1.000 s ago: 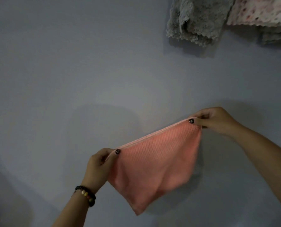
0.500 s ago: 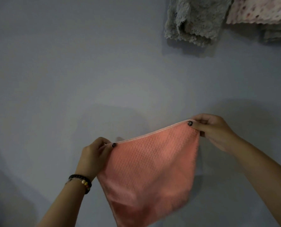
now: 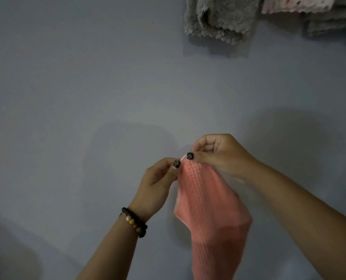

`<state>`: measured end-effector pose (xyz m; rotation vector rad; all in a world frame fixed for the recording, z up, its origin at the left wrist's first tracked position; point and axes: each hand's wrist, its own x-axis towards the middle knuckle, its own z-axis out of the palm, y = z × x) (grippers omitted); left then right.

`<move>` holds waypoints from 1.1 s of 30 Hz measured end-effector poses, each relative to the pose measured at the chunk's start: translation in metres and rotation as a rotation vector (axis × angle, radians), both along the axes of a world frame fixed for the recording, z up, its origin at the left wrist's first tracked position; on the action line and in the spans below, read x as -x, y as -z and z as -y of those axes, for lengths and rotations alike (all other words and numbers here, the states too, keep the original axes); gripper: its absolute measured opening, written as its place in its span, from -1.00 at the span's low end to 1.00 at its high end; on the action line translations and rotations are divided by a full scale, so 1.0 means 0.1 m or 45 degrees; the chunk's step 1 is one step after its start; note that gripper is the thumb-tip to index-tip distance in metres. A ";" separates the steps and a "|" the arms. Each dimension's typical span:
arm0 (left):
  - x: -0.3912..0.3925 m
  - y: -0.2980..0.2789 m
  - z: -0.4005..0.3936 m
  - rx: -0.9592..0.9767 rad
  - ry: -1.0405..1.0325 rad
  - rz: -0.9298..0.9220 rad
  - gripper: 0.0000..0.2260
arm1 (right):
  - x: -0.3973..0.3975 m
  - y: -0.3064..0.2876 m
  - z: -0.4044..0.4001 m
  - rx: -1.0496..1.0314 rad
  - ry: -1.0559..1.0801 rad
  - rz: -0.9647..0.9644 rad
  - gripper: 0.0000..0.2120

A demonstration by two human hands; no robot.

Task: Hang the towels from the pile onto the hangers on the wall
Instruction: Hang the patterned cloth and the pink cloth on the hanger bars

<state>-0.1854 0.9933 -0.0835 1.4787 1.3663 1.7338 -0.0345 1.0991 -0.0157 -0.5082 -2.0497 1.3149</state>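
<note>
Both forearms reach up and forward from the bottom of the view, and the two hands meet in front of the grey wall [image 3: 87,87], almost touching each other. The left hand [image 3: 158,182] has its fingers curled, thumb and forefinger pinching the top edge of the coral-pink waffle-weave towel [image 3: 210,209] from the left; a beaded bracelet [image 3: 134,222] circles that wrist. The right hand [image 3: 218,154] sits slightly higher, fingers curled inward, its thumb pressed down on the same top edge just beside the left thumb. The towel is gathered at the pinch and hangs down from it in mid-air, its long axis running nearly vertical, widening below the hands and then running out of the bottom of the view. Well above and to the right, a fluffy grey towel [image 3: 218,19] hangs against the wall, with a pale patterned towel [image 3: 295,4] beside it at the top edge; what holds them is out of view.
</note>
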 end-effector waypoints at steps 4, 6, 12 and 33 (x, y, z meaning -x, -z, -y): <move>-0.20 0.05 -0.12 -0.038 0.023 0.078 -0.81 | -0.15 0.11 -0.04 0.036 0.049 -0.005 -0.92; -0.29 0.05 -0.16 -0.069 0.050 0.124 -0.84 | -0.22 0.16 -0.06 0.060 0.071 -0.011 -0.92; -0.39 0.03 -0.21 -0.146 0.161 0.074 -0.91 | -0.42 0.33 -0.06 0.205 0.039 -0.095 -0.90; 0.51 -0.37 -0.11 -0.201 -0.262 0.412 -0.75 | -0.13 1.42 -0.31 -0.357 0.090 0.821 -0.69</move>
